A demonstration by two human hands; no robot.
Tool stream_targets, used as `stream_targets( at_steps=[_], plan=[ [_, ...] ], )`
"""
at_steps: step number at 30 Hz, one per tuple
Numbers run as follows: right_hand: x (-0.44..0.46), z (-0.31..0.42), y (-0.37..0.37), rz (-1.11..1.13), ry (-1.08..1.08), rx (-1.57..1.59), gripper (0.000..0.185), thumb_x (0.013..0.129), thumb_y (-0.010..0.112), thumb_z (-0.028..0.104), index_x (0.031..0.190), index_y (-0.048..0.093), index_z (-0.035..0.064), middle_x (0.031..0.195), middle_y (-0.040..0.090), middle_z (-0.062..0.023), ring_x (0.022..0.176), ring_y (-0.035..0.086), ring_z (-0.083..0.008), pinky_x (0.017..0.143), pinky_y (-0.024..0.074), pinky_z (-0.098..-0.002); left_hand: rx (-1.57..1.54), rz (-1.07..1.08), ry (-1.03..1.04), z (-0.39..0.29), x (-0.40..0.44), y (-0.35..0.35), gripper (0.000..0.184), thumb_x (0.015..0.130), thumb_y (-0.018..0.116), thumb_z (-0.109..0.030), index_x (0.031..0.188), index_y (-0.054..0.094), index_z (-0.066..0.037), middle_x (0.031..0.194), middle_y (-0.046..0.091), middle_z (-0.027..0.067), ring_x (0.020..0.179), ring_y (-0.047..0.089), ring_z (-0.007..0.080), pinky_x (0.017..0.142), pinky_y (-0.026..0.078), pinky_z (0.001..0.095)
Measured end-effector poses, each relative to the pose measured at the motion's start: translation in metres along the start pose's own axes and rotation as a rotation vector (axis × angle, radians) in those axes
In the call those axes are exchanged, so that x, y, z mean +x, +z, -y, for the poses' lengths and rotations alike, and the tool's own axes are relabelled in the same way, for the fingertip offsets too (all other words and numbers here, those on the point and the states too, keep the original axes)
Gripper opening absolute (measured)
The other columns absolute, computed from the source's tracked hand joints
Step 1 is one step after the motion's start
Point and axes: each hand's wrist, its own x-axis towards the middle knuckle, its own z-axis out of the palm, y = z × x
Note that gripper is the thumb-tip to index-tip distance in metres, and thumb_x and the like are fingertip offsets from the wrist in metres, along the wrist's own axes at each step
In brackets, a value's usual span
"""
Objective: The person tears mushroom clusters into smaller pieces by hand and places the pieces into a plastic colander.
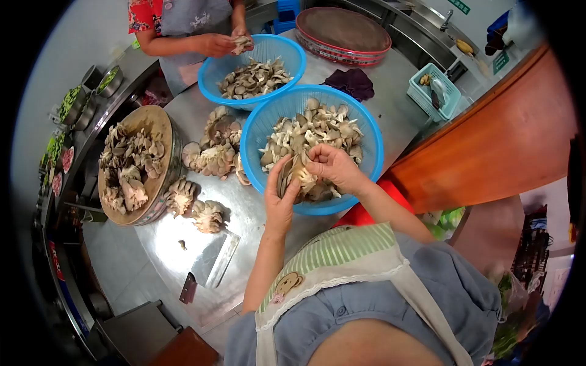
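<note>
I get bright light, white glare on my table [165, 249], fisheye-bent edges, black corners; middle fairly sharp.

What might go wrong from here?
The knife lies near the edge of the table, so a bump might knock it off. Mushrooms heaped close to the rim of the round board could tumble. The cluster between left hand and right hand might tear unevenly.

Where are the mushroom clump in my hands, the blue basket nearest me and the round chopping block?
Mushroom clump [306, 180]: head view, on its pale stems.
Blue basket nearest you [252, 141]: head view, on its inner wall, left side.
Round chopping block [157, 190]: head view, on its bare top.
</note>
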Motion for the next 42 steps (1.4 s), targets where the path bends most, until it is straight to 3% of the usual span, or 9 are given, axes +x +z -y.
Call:
stream_targets(
  at_steps=[11, 12, 15, 17, 22, 25, 31, 37, 42],
  plan=[
    [0.013, -0.007, -0.037, -0.083, -0.106, -0.04, 0.036, 0.096, 0.069, 0.019, 0.126, 0.058, 0.0016, 0.109, 0.063, -0.0046, 0.088, 0.063, -0.0101, 0.075, 0.0553, -0.0272, -0.2, -0.207, -0.043, 0.005, 0.003, 0.01, 0.059, 0.096, 0.067, -0.018, 0.148, 0.043, -0.006, 0.141, 0.052, 0.012, 0.124, 0.056, 0.0226, 0.103, 0.049, 0.0364],
    [0.014, -0.001, -0.041, -0.236, -0.408, -0.644, 0.04, 0.094, 0.07, 0.018, 0.128, 0.057, 0.0022, 0.114, 0.061, -0.0059, 0.091, 0.063, -0.0107, 0.076, 0.055, -0.0277, -0.208, -0.193, -0.035, 0.007, 0.006, 0.009, 0.062, 0.096, 0.066, -0.016, 0.15, 0.038, -0.007, 0.142, 0.05, 0.0129, 0.125, 0.055, 0.0242, 0.102, 0.051, 0.0376],
    [0.01, 0.011, -0.038, -0.303, -0.655, -1.054, 0.053, 0.086, 0.077, 0.016, 0.134, 0.056, 0.0047, 0.122, 0.054, -0.0088, 0.097, 0.062, -0.0145, 0.08, 0.0537, -0.0293, -0.175, -0.14, -0.014, 0.007, 0.009, 0.015, 0.068, 0.093, 0.066, -0.009, 0.152, 0.033, -0.007, 0.145, 0.047, 0.0138, 0.128, 0.054, 0.0254, 0.104, 0.049, 0.0375],
    [0.006, 0.014, -0.022, -0.041, -0.168, -0.24, 0.057, 0.081, 0.081, 0.018, 0.132, 0.058, 0.0053, 0.115, 0.054, -0.008, 0.097, 0.062, -0.0177, 0.082, 0.0526, -0.0289, -0.125, -0.117, -0.02, 0.01, 0.01, 0.02, 0.071, 0.091, 0.065, -0.006, 0.153, 0.032, -0.007, 0.147, 0.046, 0.0139, 0.128, 0.053, 0.0252, 0.105, 0.048, 0.0371],
    [0.003, 0.032, -0.015, -0.005, -0.46, -0.702, 0.041, 0.076, 0.085, 0.017, 0.109, 0.063, 0.005, 0.098, 0.051, -0.0059, 0.081, 0.057, -0.0173, 0.07, 0.0504, -0.0315, 0.185, -0.055, 0.009, 0.008, 0.017, 0.029, 0.072, 0.087, 0.058, 0.003, 0.154, 0.034, -0.007, 0.147, 0.044, 0.0122, 0.128, 0.051, 0.022, 0.107, 0.043, 0.0339],
    [0.007, 0.031, -0.024, 0.058, -0.322, -0.682, 0.039, 0.075, 0.085, 0.02, 0.103, 0.062, 0.0045, 0.094, 0.053, -0.0072, 0.082, 0.057, -0.0192, 0.073, 0.0503, -0.0329, 0.198, 0.001, -0.028, 0.009, 0.017, 0.028, 0.069, 0.086, 0.055, 0.005, 0.152, 0.038, -0.007, 0.144, 0.047, 0.0119, 0.127, 0.052, 0.0216, 0.106, 0.044, 0.0336],
    [0.01, 0.028, -0.019, 0.022, -0.412, -0.818, 0.032, 0.078, 0.078, 0.022, 0.096, 0.059, 0.0034, 0.09, 0.055, -0.0107, 0.077, 0.059, -0.0254, 0.069, 0.0504, -0.0358, 0.372, 0.017, 0.044, 0.025, 0.022, 0.02, 0.067, 0.083, 0.051, 0.005, 0.149, 0.041, -0.003, 0.14, 0.052, 0.0162, 0.13, 0.052, 0.0256, 0.11, 0.04, 0.036],
    [0.02, 0.01, -0.026, -0.025, -0.395, -0.722, 0.026, 0.08, 0.076, 0.013, 0.096, 0.059, 0.0011, 0.083, 0.056, -0.0071, 0.069, 0.059, -0.0178, 0.062, 0.049, -0.0309, 0.429, 0.063, 0.033, 0.019, 0.021, 0.019, 0.067, 0.083, 0.052, 0.004, 0.149, 0.042, -0.003, 0.14, 0.053, 0.0178, 0.13, 0.052, 0.0272, 0.111, 0.038, 0.0369],
    [0.016, 0.015, -0.019, -0.099, -0.301, -0.755, 0.023, 0.082, 0.072, 0.012, 0.097, 0.061, -0.0011, 0.089, 0.062, -0.011, 0.076, 0.064, -0.0197, 0.068, 0.0519, -0.0324, 0.378, 0.056, -0.035, 0.024, 0.023, 0.016, 0.066, 0.086, 0.05, 0.007, 0.15, 0.042, -0.006, 0.146, 0.048, 0.0121, 0.132, 0.05, 0.0226, 0.11, 0.039, 0.0333]
  ],
)
